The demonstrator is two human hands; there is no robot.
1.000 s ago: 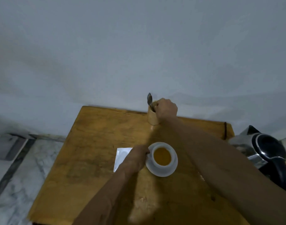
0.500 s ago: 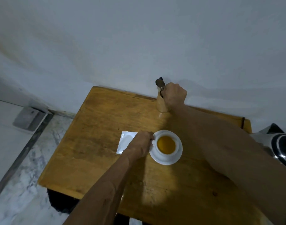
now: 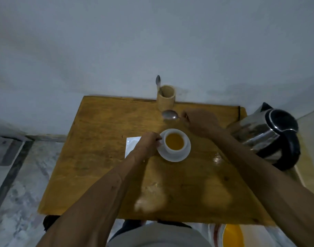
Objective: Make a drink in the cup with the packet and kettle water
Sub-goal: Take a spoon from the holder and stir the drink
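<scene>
A white cup (image 3: 174,142) filled with orange-brown liquid stands on a white saucer (image 3: 174,155) in the middle of the wooden table (image 3: 102,157). My left hand (image 3: 149,142) grips the cup's handle from the left. Just beyond the cup, my right hand (image 3: 199,122) holds a metal spoon (image 3: 169,115), with the bowl of the spoon pointing left. The white packet (image 3: 132,145) lies flat left of the cup, partly under my left hand. The steel kettle (image 3: 266,134) with its black lid and handle stands at the right.
A wooden holder (image 3: 166,99) with another spoon (image 3: 158,81) in it stands at the table's far edge against the wall. An orange-and-white object (image 3: 231,236) shows below the table's near right edge. Marble floor lies to the left.
My right hand has pulled a spoon out of the wooden holder and brought it down toward the cup. My left hand has stayed on the cup. The camera has shifted.
</scene>
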